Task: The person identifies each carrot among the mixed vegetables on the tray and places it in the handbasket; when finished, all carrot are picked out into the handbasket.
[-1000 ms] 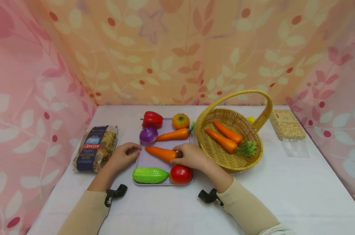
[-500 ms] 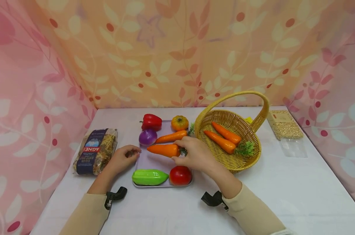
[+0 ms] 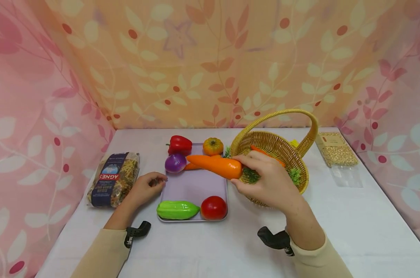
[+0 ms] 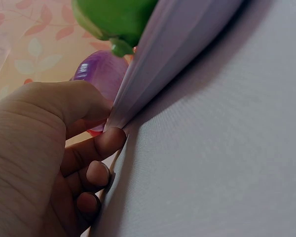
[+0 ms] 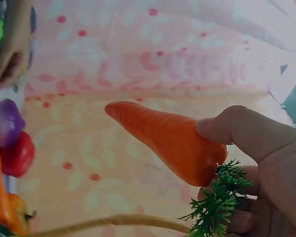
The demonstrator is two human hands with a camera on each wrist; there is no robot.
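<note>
My right hand (image 3: 269, 181) pinches an orange carrot (image 3: 217, 166) by its thick end, holding it raised between the tray and the wicker basket (image 3: 300, 189). In the right wrist view the carrot (image 5: 163, 140) has a green leafy top (image 5: 217, 202) hanging by the fingers. At the lilac tray's (image 3: 192, 187) left edge, my left hand (image 3: 147, 189) pinches the rim between thumb and forefinger, as the left wrist view shows. On the tray lie a red bell pepper (image 3: 180, 145), purple onion (image 3: 175, 163), small pumpkin (image 3: 213, 146), green ridged vegetable (image 3: 177, 210) and tomato (image 3: 214, 207). Another carrot (image 3: 192, 166) is partly hidden.
The basket's tall handle (image 3: 283, 111) arches over it; a carrot (image 3: 265, 152) and greenery (image 3: 295, 175) show inside. A pasta bag (image 3: 113, 179) lies left of my left hand. A grain packet (image 3: 336, 150) lies at the far right. Patterned cloth walls enclose the table.
My right hand has lifted the carrot off the tray and carried it up and right, toward the basket. My left hand has stayed at the tray's edge.
</note>
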